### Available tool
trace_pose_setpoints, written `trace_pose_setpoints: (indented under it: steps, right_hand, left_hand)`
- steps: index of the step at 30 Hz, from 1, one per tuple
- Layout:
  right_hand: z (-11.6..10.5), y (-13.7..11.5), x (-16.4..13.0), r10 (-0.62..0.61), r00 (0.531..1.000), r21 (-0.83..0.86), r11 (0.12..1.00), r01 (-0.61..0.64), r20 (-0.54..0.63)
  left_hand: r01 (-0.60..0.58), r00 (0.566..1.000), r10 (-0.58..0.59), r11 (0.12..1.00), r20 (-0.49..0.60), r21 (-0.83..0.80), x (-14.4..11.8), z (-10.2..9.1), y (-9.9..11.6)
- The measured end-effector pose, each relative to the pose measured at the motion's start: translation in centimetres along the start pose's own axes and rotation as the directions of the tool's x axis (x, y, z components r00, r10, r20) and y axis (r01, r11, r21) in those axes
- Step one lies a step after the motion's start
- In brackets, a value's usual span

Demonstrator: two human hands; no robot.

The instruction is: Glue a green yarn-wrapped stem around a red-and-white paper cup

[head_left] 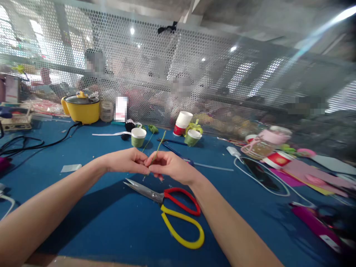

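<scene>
My left hand [126, 161] and my right hand [169, 167] meet fingertip to fingertip above the blue table [111, 222]. Together they pinch a thin green stem [159, 146] that sticks up and away from the fingers. A second thin green strand [148, 142] shows just behind the left fingertips. Something small and red [161, 178] peeks out under my right hand. Scissors [169, 207] with one red and one yellow loop handle lie shut on the table right below both hands, blades pointing left.
A yellow electric pot [82, 107] with a black cord [33, 142] stands at the back left. Paper cups [138, 137] [182, 123] [192, 137] stand mid-table. A phone [261, 174] with white cable and pink craft sheets [311, 174] lie right. A perforated metal screen [167, 74] closes the far edge; people sit behind it.
</scene>
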State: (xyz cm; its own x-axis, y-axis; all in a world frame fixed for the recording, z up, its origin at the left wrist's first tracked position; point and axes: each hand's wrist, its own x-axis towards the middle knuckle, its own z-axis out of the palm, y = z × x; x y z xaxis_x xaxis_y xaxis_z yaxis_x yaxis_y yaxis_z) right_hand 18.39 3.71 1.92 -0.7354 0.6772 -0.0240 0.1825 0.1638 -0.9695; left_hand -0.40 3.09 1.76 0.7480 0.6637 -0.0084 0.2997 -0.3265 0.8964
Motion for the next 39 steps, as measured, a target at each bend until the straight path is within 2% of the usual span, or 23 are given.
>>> trace_pose_setpoints:
  steps: [3,6,11,14,17,21,26,30,32,33,35,39]
  right_hand:
    - [0.0,0.0,0.0,0.019,1.0,-0.01,1.0,-0.019,-0.024]
    - [-0.1,-0.1,-0.1,0.026,0.997,-0.04,0.999,-0.029,-0.066]
    - [-0.2,-0.3,-0.3,0.014,0.996,-0.082,0.996,-0.021,-0.088]
    - [-0.1,-0.6,-0.3,0.02,0.99,-0.156,0.987,-0.042,-0.142]
    - [0.1,-0.8,-0.3,0.008,0.975,-0.198,0.979,-0.053,-0.223]
    - [0.8,-0.8,-0.1,-0.062,0.917,-0.218,0.976,-0.028,-0.395]
    - [1.5,-0.4,0.4,-0.151,0.782,-0.194,0.98,0.039,-0.605]
    - [1.4,-0.1,0.8,-0.165,0.698,-0.032,0.979,0.2,-0.697]
    - [1.5,0.0,0.9,-0.132,0.679,0.099,0.952,0.29,-0.722]
    - [1.5,0.0,0.9,-0.109,0.683,0.17,0.929,0.328,-0.722]
    - [1.6,-0.1,0.9,-0.061,0.714,0.311,0.872,0.378,-0.697]
    - [1.6,-0.5,0.8,0.019,0.807,0.506,0.788,0.351,-0.59]
  left_hand:
    - [0.011,1.0,-0.011,1.0,0.0,-0.012,0.1,0.2,0.1]
    - [0.039,0.997,-0.038,0.999,-0.065,0.022,0.0,0.2,0.3]
    - [0.011,0.992,0.013,0.981,-0.124,0.192,-0.2,0.1,0.8]
    - [0.054,0.989,-0.007,0.949,-0.15,0.311,-0.2,0.1,1.0]
    - [0.091,0.972,-0.01,0.936,-0.233,0.34,-0.1,0.3,1.2]
    - [0.142,0.913,-0.007,0.942,-0.408,0.303,0.1,0.8,1.3]
    - [0.144,0.814,-0.012,0.973,-0.581,0.181,0.6,2.0,0.9]
    - [-0.004,0.707,0.011,1.0,-0.707,0.012,1.3,3.3,0.3]
    - [-0.084,0.662,-0.013,0.992,-0.749,-0.092,1.5,3.9,0.2]
    - [-0.112,0.646,-0.039,0.983,-0.762,-0.146,1.6,4.2,0.2]
    - [-0.166,0.642,-0.096,0.951,-0.761,-0.26,1.8,4.7,0.3]
    - [-0.251,0.699,-0.154,0.862,-0.698,-0.441,1.9,4.7,0.2]
